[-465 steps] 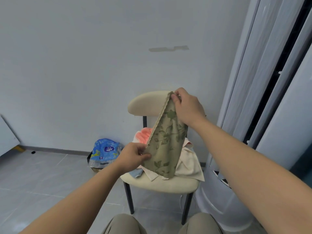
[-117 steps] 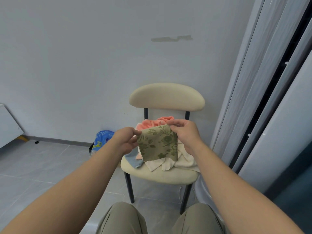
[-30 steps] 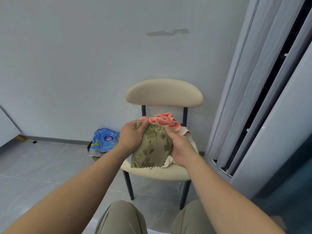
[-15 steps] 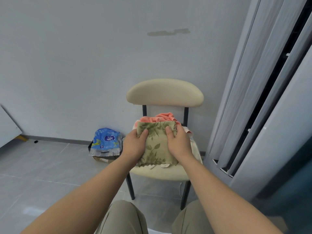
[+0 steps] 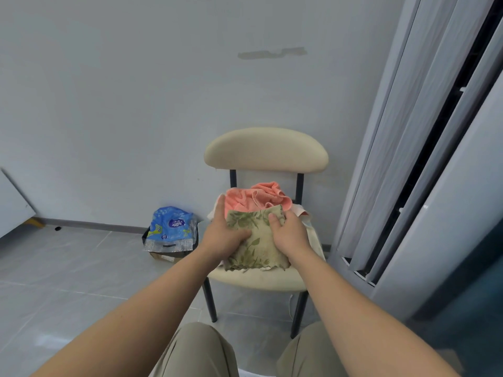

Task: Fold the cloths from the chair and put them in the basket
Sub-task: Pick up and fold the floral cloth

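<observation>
So we'd brought the folded olive-green leaf-print cloth down from mid-air to the front seat edge of the cream padded chair; our left hand and right hand pressed it flat, fingers fairly straight, gripping nothing.

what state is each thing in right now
left hand: flat, pressing the green cloth's left side
right hand: flat, pressing its right side
green cloth: folded, lying on the pile
pink cloth: crumpled, unfolded, at the seat's back
cream cloth: unfolded, under the others
chair: upright by the wall
blue pack: crumpled, on the floor left of the chair
</observation>
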